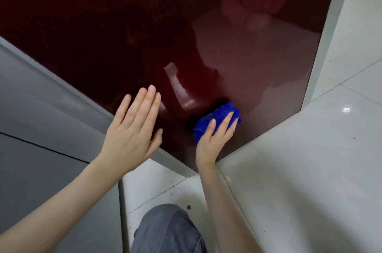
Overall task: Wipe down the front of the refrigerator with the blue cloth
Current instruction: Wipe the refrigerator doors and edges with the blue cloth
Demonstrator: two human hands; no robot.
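The refrigerator front (206, 35) is a glossy dark red panel that fills the upper part of the view, with faint swirl patterns and reflections on it. A bunched blue cloth (215, 118) is pressed against its lower part, near the bottom corner. My right hand (213, 141) grips the cloth from below, fingers spread over it. My left hand (132, 128) is flat and open with fingers together, resting on or just in front of the panel's lower left edge, holding nothing.
The refrigerator's grey side (41, 108) runs along the left. A white tiled floor (310, 170) lies to the right and below, with dark specks near my knee (167, 230) in grey trousers. A pale frame edge (322, 46) borders the panel's right side.
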